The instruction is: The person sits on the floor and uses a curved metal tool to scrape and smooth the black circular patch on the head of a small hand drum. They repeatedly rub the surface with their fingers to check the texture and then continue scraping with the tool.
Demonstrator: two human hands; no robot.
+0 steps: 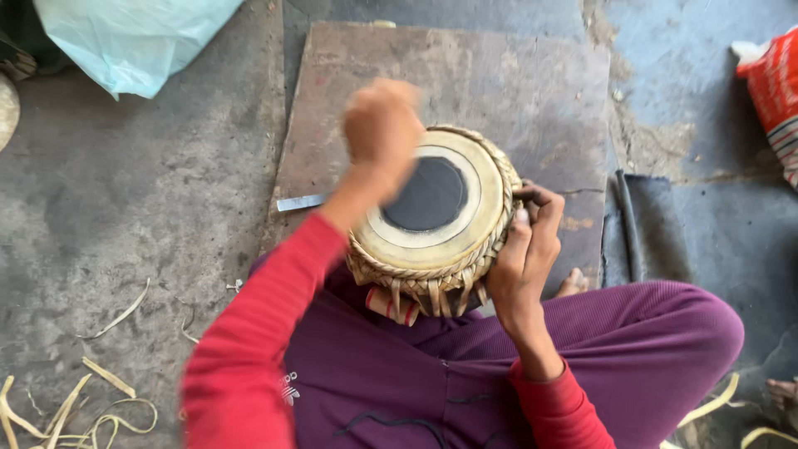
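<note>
Right hand (pixel 525 254) clamped on drum (pixel 432 220) rim; steady it firmly. Left hand (pixel 382 129) fisted above, blurred, maybe gripping something; strike squarely.

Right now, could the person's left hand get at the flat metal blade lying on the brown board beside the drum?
Probably yes. The left hand is raised in a fist over the round laced drum, and the flat metal blade lies just beside that forearm on the brown board, with nothing covering it.
</note>
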